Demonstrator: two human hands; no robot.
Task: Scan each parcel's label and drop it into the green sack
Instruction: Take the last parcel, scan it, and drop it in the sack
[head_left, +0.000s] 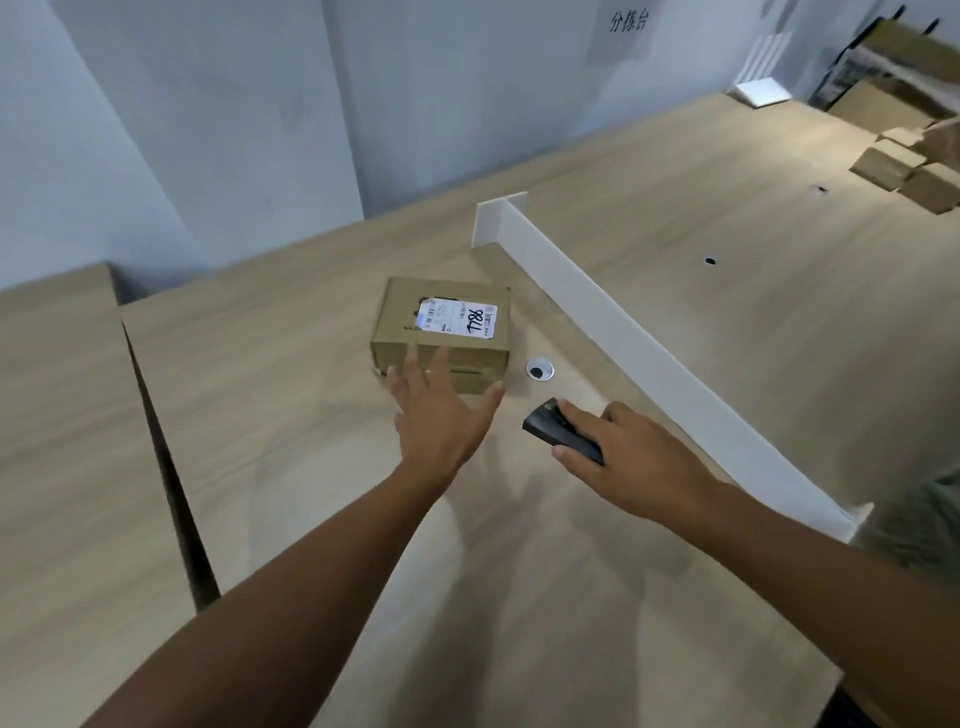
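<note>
The parcel (401, 323) lies mid-tabletop (291, 467), label (457, 318) up, long axis 9-to-3 o'clock. The left hand's (441, 415) grip is wide, fingers spread at its 6 o'clock face. The right hand (636, 460) holds the scanner (551, 425), nose pointing 10 o'clock.

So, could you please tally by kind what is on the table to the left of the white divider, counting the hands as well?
cardboard parcel: 1
black scanner: 1
cable grommet: 1
hands: 2 (left hand, fingers spread at the parcel; right hand, holding the scanner)
Total: 5
</note>
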